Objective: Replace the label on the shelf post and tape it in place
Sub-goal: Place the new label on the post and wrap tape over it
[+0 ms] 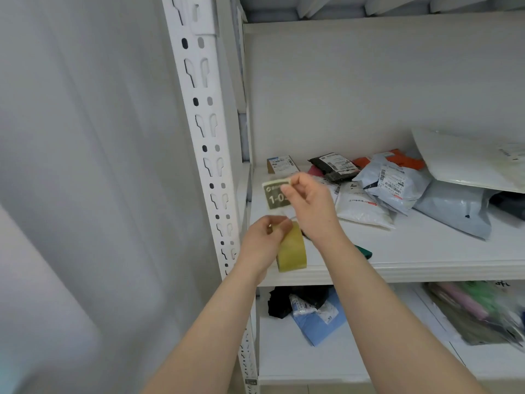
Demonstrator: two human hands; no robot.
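Observation:
My right hand pinches the top edge of a dark olive label printed "1-0…", held upright above the shelf's left end. A strip of clear tape seems to run from the label down to a yellowish tape roll. My left hand grips that roll just below the label, fingers curled over its top. The white slotted shelf post stands directly left of both hands. No label shows on the visible face of the post.
The white shelf board carries several mail parcels and a small carton behind my hands. A dark green object lies partly under my right forearm. More bags sit on the lower shelf. A pale wall fills the left.

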